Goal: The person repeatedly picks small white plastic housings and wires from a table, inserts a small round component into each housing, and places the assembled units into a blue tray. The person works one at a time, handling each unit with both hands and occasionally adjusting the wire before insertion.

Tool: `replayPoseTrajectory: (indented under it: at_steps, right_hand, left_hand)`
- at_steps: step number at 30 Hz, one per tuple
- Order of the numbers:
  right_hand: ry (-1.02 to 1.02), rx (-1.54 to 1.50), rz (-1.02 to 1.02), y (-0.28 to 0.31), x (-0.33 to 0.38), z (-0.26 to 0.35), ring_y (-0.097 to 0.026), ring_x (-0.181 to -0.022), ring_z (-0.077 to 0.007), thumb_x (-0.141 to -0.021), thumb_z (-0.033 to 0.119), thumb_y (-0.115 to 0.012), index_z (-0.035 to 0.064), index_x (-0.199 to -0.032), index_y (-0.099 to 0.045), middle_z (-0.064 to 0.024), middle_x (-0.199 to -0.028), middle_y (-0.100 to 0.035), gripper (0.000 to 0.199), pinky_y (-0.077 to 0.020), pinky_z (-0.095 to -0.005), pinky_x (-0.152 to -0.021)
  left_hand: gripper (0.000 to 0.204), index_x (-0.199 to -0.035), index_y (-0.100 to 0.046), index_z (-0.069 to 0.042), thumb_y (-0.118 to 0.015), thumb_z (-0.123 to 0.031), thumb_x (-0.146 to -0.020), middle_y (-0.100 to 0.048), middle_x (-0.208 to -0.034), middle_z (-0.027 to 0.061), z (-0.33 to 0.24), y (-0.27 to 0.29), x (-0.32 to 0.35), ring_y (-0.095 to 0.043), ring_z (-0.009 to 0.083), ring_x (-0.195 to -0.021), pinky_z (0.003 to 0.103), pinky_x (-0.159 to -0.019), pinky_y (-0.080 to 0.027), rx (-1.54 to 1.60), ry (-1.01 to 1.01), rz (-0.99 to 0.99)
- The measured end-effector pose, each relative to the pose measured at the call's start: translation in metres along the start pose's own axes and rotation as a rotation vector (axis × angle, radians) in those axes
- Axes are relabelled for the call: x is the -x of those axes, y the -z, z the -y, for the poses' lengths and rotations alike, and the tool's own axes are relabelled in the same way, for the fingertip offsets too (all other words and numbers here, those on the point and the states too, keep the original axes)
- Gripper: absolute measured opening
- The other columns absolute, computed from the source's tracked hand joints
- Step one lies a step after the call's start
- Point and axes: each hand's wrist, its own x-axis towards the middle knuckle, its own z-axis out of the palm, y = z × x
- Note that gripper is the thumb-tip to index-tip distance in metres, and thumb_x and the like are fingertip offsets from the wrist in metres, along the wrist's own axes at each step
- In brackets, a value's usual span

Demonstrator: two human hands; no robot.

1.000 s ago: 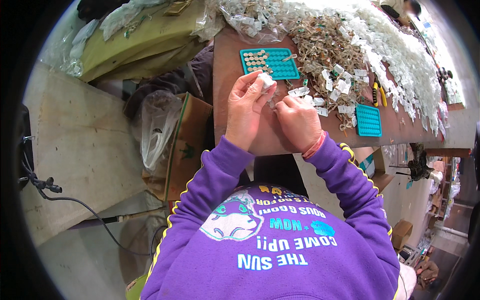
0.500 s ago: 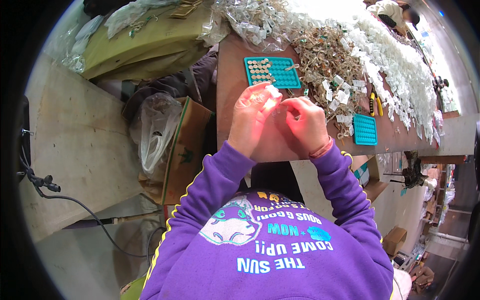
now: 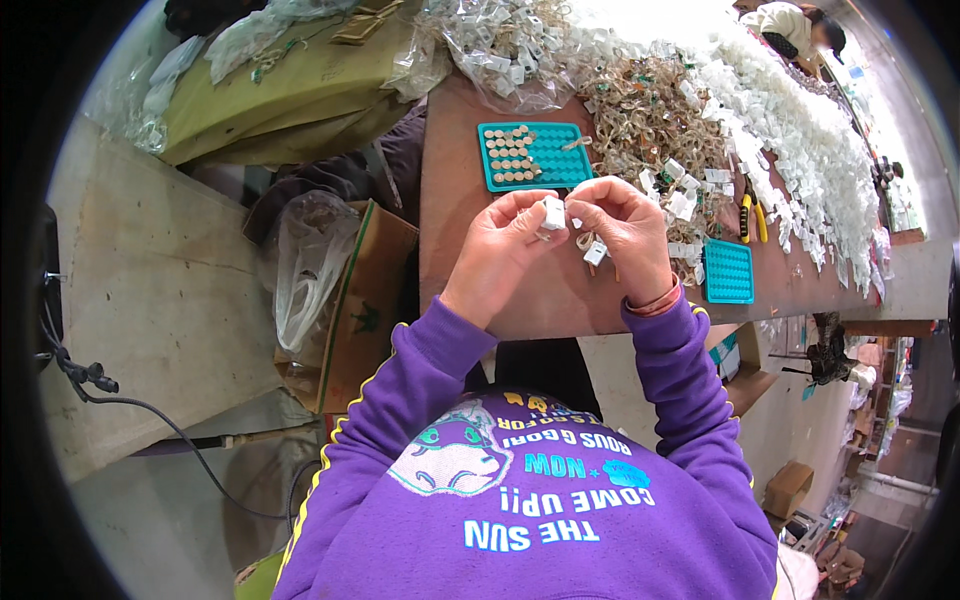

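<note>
My left hand point(image 3: 500, 252) pinches a small white plastic case point(image 3: 553, 213) between thumb and fingers, above the brown table. Close beside it, my right hand point(image 3: 636, 240) has its thumb and fingertips pressed together near the case's right side. What those fingertips grip is too small to make out. Just below them hangs another small white case point(image 3: 595, 252) with a loop of thin pale wire; whether my right hand holds it I cannot tell. Beyond my hands lies a teal grid tray point(image 3: 560, 160), with round button-like discs point(image 3: 512, 153) filling its left part.
A tangled heap of wired pieces point(image 3: 650, 110) and a large pile of white cases point(image 3: 780, 140) cover the table's far and right parts. Yellow-and-black pliers point(image 3: 752, 213) and a second teal tray point(image 3: 729, 271) lie rightward. A cardboard box point(image 3: 350, 310) stands left of the table.
The red glow on my hands and the case is gone. My right hand has turned and risen slightly, and the hanging white case with wire now shows beneath it.
</note>
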Motion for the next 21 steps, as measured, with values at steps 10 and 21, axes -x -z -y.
replayPoseTrajectory:
  at_steps: [10, 21]
  right_hand:
    - [0.262, 0.570, 0.062, 0.002, 0.001, 0.014, -0.064, -0.072, -0.0146, -0.080, 0.000, -0.069, 0.0002, -0.086, -0.065, -0.0080, -0.082, -0.064, 0.007, -0.0516, -0.0259, -0.064]
    - [0.049, 0.222, 0.022, 0.001, 0.010, -0.001, -0.066, -0.073, -0.0129, -0.082, 0.000, -0.069, -0.0023, -0.089, -0.066, -0.0084, -0.083, -0.066, 0.008, -0.0527, -0.0247, -0.065]
  left_hand:
    - [0.027, -0.115, -0.061, 0.002, -0.061, -0.016, -0.095, -0.066, -0.103, 0.0071, -0.001, -0.002, 0.002, -0.063, 0.0138, -0.093, 0.031, -0.086, -0.052, -0.184, -0.001, -0.042]
    - [0.027, -0.114, -0.062, 0.002, -0.061, -0.017, -0.096, -0.066, -0.107, 0.0085, -0.003, -0.002, 0.003, -0.063, 0.0147, -0.095, 0.031, -0.087, -0.051, -0.215, 0.059, -0.039]
